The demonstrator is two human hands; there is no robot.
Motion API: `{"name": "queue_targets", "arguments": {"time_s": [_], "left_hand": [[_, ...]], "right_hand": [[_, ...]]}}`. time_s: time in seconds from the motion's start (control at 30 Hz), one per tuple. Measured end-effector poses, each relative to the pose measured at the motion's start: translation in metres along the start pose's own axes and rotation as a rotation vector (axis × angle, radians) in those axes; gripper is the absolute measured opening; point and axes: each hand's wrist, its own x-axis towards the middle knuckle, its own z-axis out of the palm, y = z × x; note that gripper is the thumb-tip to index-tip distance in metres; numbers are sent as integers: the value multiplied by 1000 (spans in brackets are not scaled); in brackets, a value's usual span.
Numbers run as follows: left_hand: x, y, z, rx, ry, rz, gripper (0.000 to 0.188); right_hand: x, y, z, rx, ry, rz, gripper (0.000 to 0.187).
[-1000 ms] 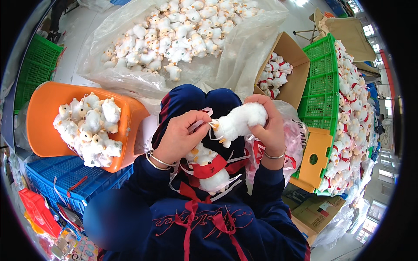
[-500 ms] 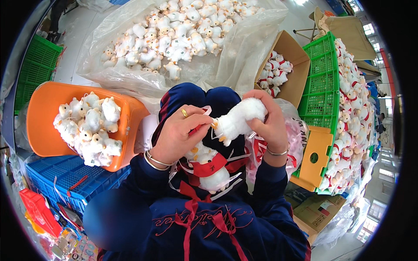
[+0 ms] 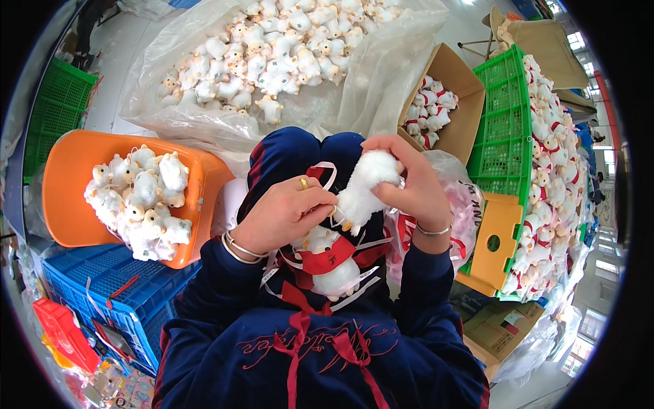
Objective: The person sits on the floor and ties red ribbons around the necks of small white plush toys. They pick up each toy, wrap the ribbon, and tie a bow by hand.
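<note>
My right hand [image 3: 412, 180] is closed around the body of a small white plush toy [image 3: 366, 180], which hangs tilted over my lap with its head end down to the left. The fingertips of my left hand [image 3: 289, 213] are pinched together at the toy's head. A red ribbon [image 3: 328, 169] with a pale edge loops up out of the left hand. Below the hands, another white plush toy [image 3: 335, 279] lies on my lap with a red scarf [image 3: 328, 257] across it. Loose red and white ribbon ends are spread around it.
An orange bin [image 3: 65, 191] with several plush toys stands at left, above a blue crate [image 3: 95, 273]. Ahead, a clear plastic sheet [image 3: 378, 88] holds a large heap of them. Rightward are a cardboard box [image 3: 460, 102], a green crate [image 3: 501, 129] and a bag of ribbons [image 3: 460, 225].
My right hand has moved left and turned the plush toy more upright. My left fingers have shifted right against its head, and the ribbon now arches up as a loop.
</note>
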Motion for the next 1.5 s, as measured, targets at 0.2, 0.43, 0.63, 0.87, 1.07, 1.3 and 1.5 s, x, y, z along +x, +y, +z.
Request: {"name": "queue_targets", "arguments": {"time_s": [0.2,0.43,0.63,0.87,1.07,1.3,1.5], "left_hand": [[-8,-5,-5,-141,-71,-101,9],[-15,-8,-4,-386,159,-382,5],[-13,-7,1,-376,168,-503,10],[-14,-18,6,-308,171,-486,8],[-11,-13,8,-286,173,-557,12],[-9,-12,12,-120,209,-463,14],[-12,-19,14,-122,227,-470,12]], "right_hand": [[26,21,17,194,-45,-29,54],[52,49,72,304,80,-114,47],[28,23,78,-522,384,-521,30],[-17,10,81,-608,36,-313,25],[-19,23,85,-645,63,-318,15],[-23,28,78,-486,9,-359,11],[-29,35,61,-276,129,-322,14]]}}
